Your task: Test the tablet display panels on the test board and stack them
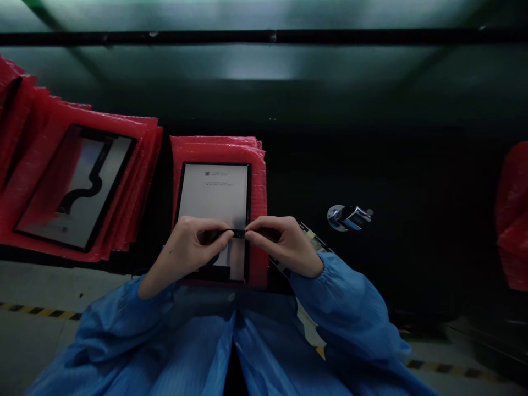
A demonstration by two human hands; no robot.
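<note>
Thin black flex ribbon (238,233) is being pinched between left hand (187,245) and right hand (284,242), over the grey rectangular screen panel (214,198) lying on red bubble wrap (259,165); a hard tug could be tearing it.

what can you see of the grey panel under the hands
The grey panel is a flat rectangular sheet with a thin black border and a matt, pale face. A small code mark and fine print sit near its far edge. It lies flat on a stack of red bubble wrap. The left hand and right hand hide its near part, pinching a dark strip above it.
</note>
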